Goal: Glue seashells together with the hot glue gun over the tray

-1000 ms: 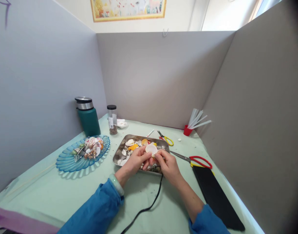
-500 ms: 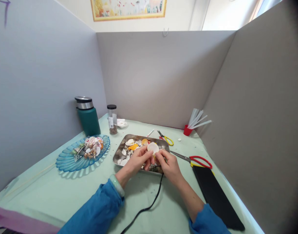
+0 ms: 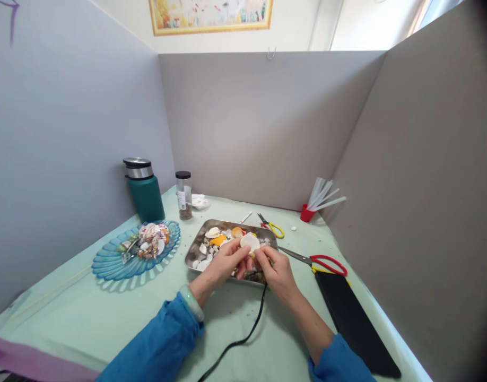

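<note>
The left hand and right hand are pinching a white shell. Beneath that grip — a metal tray is holding more shells.

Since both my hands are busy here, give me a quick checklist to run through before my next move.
1. Grip on the white shell: ok, fingertips of the left hand and right hand hold it.
2. Metal tray underneath: ok, the shell is above it.
3. Black cord clear of the tray: not ok, it runs up to the near edge.
4. Larger scissors pointing away: not ok, the blades point towards the tray.
5. Teal bottle upright: ok, standing behind the blue plate.
6. Shell's underside undamaged: cannot tell, it is hidden.
</note>
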The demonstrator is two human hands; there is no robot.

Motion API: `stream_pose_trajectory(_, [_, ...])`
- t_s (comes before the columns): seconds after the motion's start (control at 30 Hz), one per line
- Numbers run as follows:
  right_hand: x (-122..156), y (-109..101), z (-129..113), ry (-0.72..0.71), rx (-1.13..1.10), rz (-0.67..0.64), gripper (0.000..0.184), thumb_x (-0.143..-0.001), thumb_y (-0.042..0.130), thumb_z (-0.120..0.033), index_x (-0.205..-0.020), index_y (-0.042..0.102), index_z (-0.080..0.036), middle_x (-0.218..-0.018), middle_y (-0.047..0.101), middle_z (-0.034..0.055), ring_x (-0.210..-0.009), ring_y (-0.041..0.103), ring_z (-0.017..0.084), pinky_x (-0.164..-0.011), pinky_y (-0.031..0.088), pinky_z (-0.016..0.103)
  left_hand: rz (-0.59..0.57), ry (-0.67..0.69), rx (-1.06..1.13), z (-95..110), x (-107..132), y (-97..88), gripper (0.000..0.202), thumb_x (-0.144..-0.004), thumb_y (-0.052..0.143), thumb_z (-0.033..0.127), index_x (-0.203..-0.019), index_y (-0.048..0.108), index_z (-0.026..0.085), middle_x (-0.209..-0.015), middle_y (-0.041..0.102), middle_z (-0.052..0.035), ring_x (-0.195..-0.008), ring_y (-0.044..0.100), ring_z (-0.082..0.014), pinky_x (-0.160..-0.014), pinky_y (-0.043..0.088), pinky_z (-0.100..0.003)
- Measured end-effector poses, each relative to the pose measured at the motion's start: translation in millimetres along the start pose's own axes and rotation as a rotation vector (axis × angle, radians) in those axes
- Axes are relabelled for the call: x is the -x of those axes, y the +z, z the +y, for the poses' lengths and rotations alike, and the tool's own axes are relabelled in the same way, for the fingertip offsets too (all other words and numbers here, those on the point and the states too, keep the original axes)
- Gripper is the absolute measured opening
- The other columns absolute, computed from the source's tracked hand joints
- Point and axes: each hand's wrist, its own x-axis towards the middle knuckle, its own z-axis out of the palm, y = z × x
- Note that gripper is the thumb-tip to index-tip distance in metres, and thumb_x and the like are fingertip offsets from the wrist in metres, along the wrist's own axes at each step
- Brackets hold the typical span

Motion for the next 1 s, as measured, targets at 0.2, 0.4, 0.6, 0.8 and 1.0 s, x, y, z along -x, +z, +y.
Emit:
stream_pose_trajectory(0.2, [0.1, 0.2, 1.0, -0.009, 0.013, 0.001, 0.036, -0.093, 0.042, -0.036, -0.062, 0.051, -0.020, -0.059, 0.049, -0.0013, -0.058, 0.045, 0.013, -0.054, 0.035, 0.024, 0.003, 0.008, 0.013, -3.5, -0.3, -1.3, 0.033, -0.084, 0.054, 0.047, -0.089, 0.048, 0.015, -0.059, 0.059, 0.0024, -0.034, 0.045, -0.0041, -0.036, 0.026, -0.016])
stream_pose_trajectory(0.4, [0.2, 1.9, 0.8, -0.009, 0.018, -0.005, 0.037, -0.094, 0.041, -0.035, -0.062, 0.050, -0.019, -0.061, 0.050, -0.0013, -0.059, 0.046, 0.013, -0.056, 0.036, 0.024, -0.019, 0.016, 0.056, -5.1, -0.7, -2.9, 0.035, -0.082, 0.056, 0.048, -0.089, 0.048, 0.014, -0.060, 0.060, 0.0019, -0.034, 0.044, -0.0039, -0.037, 0.030, -0.017])
stream_pose_trajectory(0.6, [-0.3, 1.8, -1.5, -0.029, 0.018, -0.009, 0.036, -0.093, 0.041, -0.033, -0.062, 0.051, -0.019, -0.061, 0.050, -0.0007, -0.060, 0.047, 0.013, -0.056, 0.036, 0.024, -0.028, 0.026, 0.084, -6.7, -0.8, -4.4, 0.034, -0.083, 0.056, 0.047, -0.093, 0.050, 0.015, -0.061, 0.061, 0.0016, -0.033, 0.043, -0.0031, -0.038, 0.033, -0.016])
stream_pose_trajectory(0.8, [-0.7, 1.1, -2.8, -0.034, 0.008, -0.018, 0.036, -0.094, 0.041, -0.033, -0.063, 0.052, -0.020, -0.062, 0.050, -0.0008, -0.061, 0.047, 0.013, -0.057, 0.036, 0.024, -0.021, 0.025, 0.103, -4.8, -0.5, -3.5, 0.034, -0.082, 0.058, 0.046, -0.091, 0.051, 0.014, -0.062, 0.061, 0.0012, -0.033, 0.042, -0.0030, -0.038, 0.034, -0.016])
stream_pose_trajectory(1.0, [-1.4, 1.6, -2.2, -0.040, -0.002, -0.027, 0.036, -0.094, 0.040, -0.033, -0.063, 0.052, -0.020, -0.063, 0.050, -0.0006, -0.061, 0.047, 0.014, -0.058, 0.036, 0.025, -0.024, 0.030, 0.125, -4.6, -0.4, -3.4, 0.031, -0.082, 0.059, 0.044, -0.089, 0.050, 0.015, -0.061, 0.061, 0.0018, -0.032, 0.041, -0.0031, -0.037, 0.035, -0.017])
